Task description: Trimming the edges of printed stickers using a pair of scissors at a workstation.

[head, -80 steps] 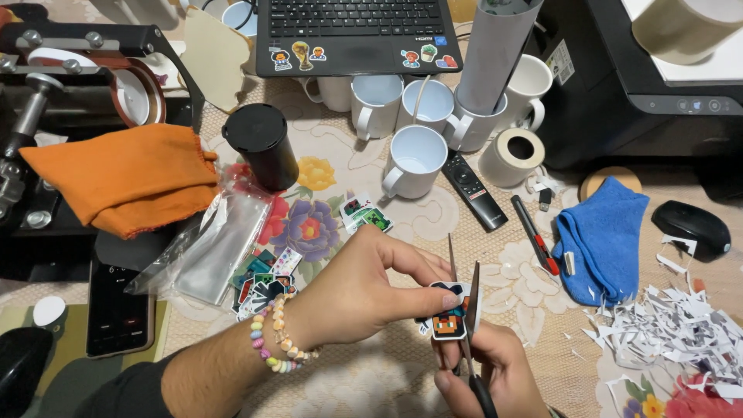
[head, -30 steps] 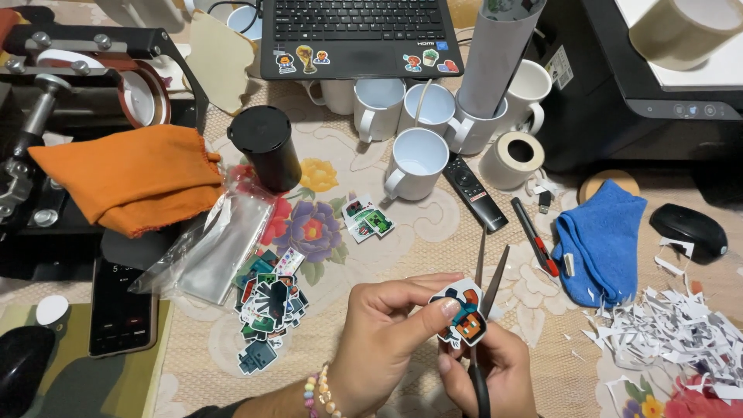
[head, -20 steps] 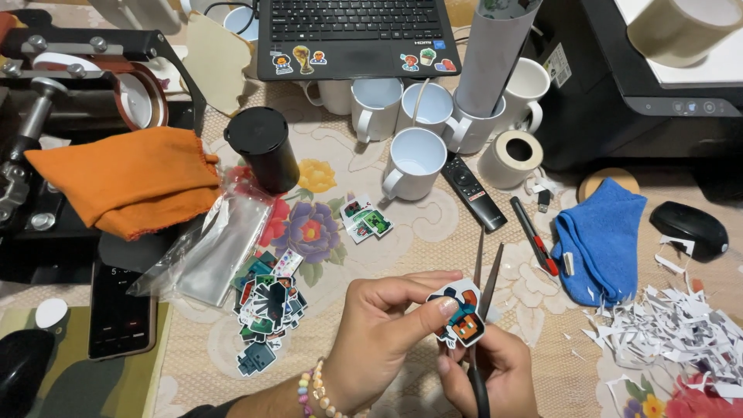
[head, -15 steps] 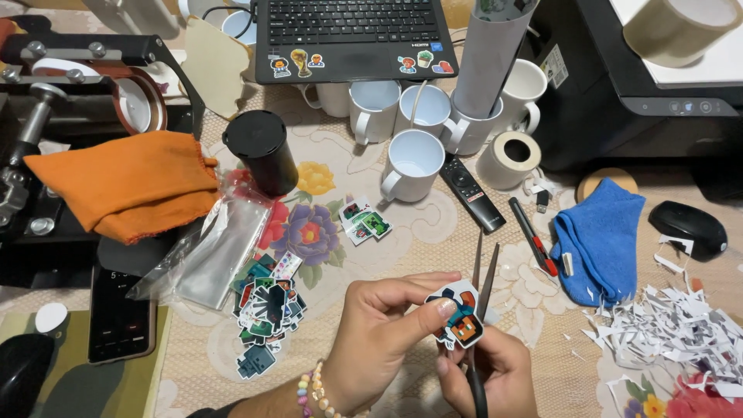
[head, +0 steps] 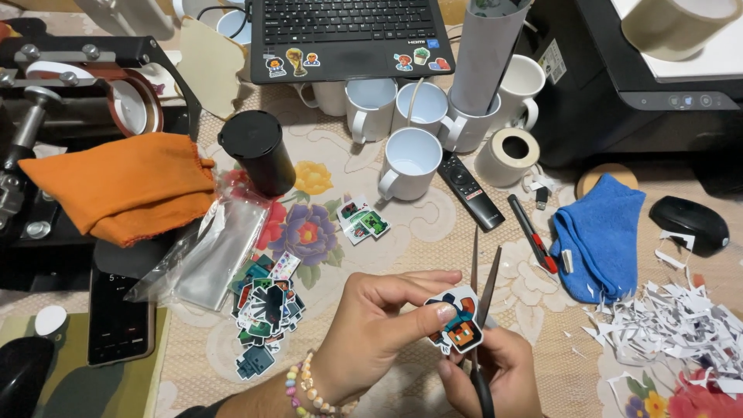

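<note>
My left hand (head: 371, 329), with a bead bracelet at the wrist, pinches a small colourful sticker cut-out (head: 458, 321) between thumb and fingers near the bottom middle. Just below it, my right hand (head: 495, 375) grips a pair of scissors (head: 481, 286). The blades point up and stand slightly apart beside the sticker's right edge. A heap of cut stickers (head: 265, 310) lies on the flowered tablecloth to the left of my hands. Two more stickers (head: 362, 219) lie farther up the cloth.
White paper scraps (head: 677, 329) pile at the right, near a blue cloth (head: 600, 232) and black mouse (head: 689, 220). Several white mugs (head: 406, 159), a remote (head: 470, 190), tape roll (head: 507, 155), black cup (head: 255, 151), laptop (head: 348, 35), orange cloth (head: 128, 182), clear bags (head: 205, 251) and phone (head: 120, 317) surround me.
My left hand pulled back toward me and turned the sticker against the scissors. The blades moved from level with the sticker to just right of it, slightly apart.
</note>
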